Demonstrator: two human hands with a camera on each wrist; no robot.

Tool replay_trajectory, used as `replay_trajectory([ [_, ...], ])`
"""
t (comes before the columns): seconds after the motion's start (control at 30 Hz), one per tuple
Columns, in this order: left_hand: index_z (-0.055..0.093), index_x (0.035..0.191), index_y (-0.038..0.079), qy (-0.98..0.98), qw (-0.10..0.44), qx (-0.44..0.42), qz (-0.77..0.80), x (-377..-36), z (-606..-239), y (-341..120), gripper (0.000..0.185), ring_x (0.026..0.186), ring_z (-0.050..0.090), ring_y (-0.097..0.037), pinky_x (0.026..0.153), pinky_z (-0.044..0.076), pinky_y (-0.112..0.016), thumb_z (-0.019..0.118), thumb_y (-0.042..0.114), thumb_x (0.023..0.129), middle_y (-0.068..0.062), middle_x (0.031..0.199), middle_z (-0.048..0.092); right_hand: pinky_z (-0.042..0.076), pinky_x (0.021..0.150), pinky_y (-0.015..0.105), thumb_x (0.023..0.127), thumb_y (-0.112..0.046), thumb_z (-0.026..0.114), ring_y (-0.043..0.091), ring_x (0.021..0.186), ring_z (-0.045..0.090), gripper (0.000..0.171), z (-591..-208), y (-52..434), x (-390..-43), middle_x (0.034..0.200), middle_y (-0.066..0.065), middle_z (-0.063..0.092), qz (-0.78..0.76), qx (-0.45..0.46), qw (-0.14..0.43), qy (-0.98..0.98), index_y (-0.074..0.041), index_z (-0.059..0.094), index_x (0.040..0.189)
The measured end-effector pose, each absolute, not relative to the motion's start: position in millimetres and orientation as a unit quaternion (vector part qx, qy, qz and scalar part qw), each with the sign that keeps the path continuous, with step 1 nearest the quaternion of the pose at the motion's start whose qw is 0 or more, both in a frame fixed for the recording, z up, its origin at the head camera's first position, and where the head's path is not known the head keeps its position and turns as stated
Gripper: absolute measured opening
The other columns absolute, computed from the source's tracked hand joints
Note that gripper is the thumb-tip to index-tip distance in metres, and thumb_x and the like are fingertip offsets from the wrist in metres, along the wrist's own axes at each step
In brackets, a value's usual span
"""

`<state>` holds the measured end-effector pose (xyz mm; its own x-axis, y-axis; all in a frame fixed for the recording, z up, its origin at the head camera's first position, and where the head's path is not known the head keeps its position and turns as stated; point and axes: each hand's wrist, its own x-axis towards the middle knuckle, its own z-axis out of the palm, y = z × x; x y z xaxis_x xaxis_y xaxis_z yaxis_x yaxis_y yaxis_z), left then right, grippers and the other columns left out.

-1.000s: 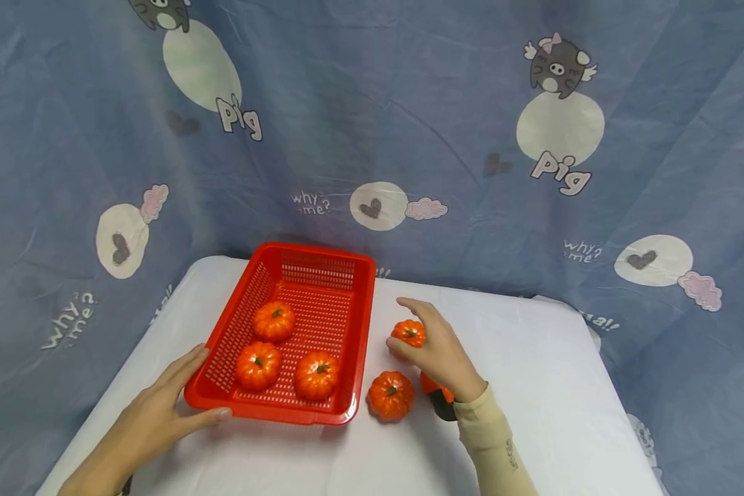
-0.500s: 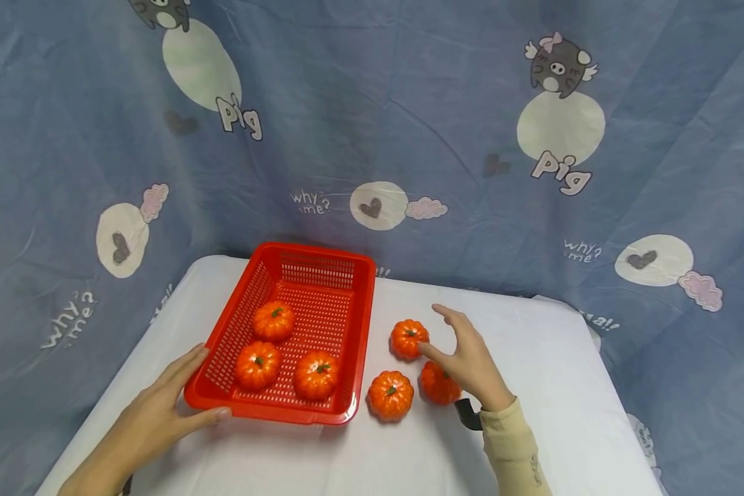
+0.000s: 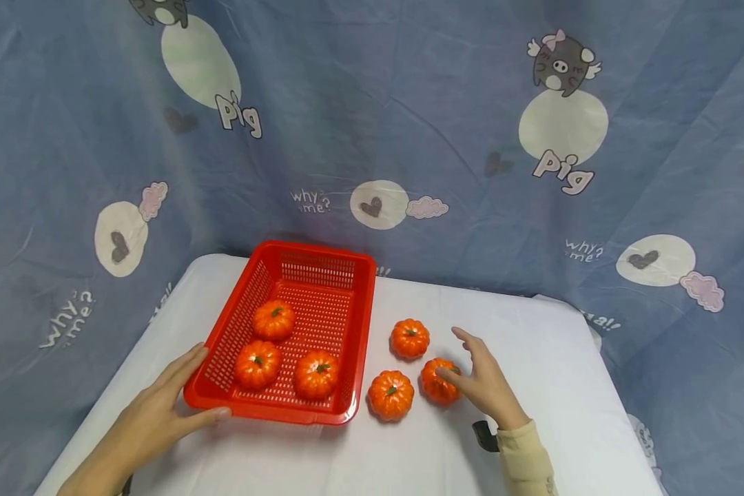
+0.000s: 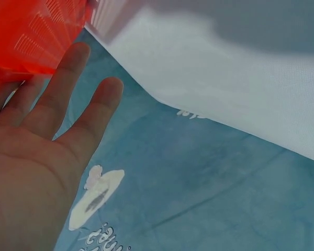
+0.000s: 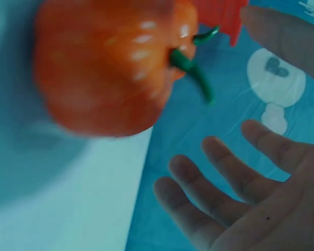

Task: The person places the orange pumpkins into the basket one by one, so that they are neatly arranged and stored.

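Observation:
A red perforated plastic basket (image 3: 364, 331) stands on the left of the table with three small orange pumpkins inside, one of them at its front right (image 3: 317, 375). My left hand (image 3: 151, 417) rests against the basket's front left corner, fingers extended along its side. To the right of the basket, three more pumpkins lie on the cloth: a far one (image 3: 410, 339), a near one (image 3: 390, 396) and a right one (image 3: 440, 382). Beside the right pumpkin is my right hand (image 3: 486, 386), fingers spread and holding nothing. In the right wrist view a green-stemmed pumpkin (image 5: 104, 68) looms close to the palm.
White cloth (image 3: 570, 399) covers the table. A blue curtain (image 3: 372, 124) with pig prints hangs behind it and down both sides. A black strap-like piece (image 3: 486, 436) sits by my right wrist.
My right hand has moved right and toward me, from over the far pumpkin to beside the right one, uncovering both. The left hand, basket and pumpkins stay in place.

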<state>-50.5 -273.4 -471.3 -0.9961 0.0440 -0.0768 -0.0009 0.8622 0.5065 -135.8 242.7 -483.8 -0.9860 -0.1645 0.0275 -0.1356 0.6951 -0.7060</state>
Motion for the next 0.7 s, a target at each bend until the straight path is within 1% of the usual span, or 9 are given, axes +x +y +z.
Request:
replay_trajectory([
  [0.13,0.017,0.164,0.013,0.963,0.057,0.002,0.262,-50,-470,-273,0.123,0.138,0.036,-0.052,0.097,0.033,-0.08,0.07,0.079,0.074,-0.017,0.165,0.024,0.043,0.108,0.059,0.084,-0.03,0.085,0.04,0.133,0.047,0.084,-491,250,-134,0.152,0.017,0.045,-0.382,-0.08,0.024,0.92,-0.012,0.042,0.153],
  [0.33,0.019,0.163,0.014,0.963,0.04,0.012,0.266,-50,-470,-274,0.121,0.138,0.037,-0.05,0.097,0.034,-0.079,0.071,0.077,0.074,-0.016,0.165,0.026,0.043,0.107,0.059,0.081,-0.03,0.087,0.04,0.132,0.049,0.086,-498,253,-132,0.151,0.018,0.046,-0.383,-0.078,0.035,0.92,-0.01,0.043,0.153],
  [0.47,0.019,0.163,0.014,0.962,0.045,0.011,0.268,-51,-471,-273,0.122,0.138,0.037,-0.05,0.098,0.034,-0.079,0.071,0.078,0.074,-0.017,0.165,0.026,0.043,0.107,0.059,0.079,-0.031,0.088,0.04,0.131,0.049,0.088,-503,251,-131,0.15,0.017,0.047,-0.383,-0.076,0.044,0.92,-0.011,0.044,0.152],
  [0.7,0.017,0.164,0.013,0.962,0.062,0.0,0.265,-51,-471,-272,0.125,0.138,0.035,-0.052,0.097,0.033,-0.079,0.069,0.08,0.073,-0.018,0.165,0.024,0.043,0.107,0.058,0.076,-0.023,0.091,0.039,0.129,0.051,0.087,-510,247,-127,0.147,0.017,0.05,-0.386,-0.076,0.047,0.918,-0.011,0.047,0.151],
])
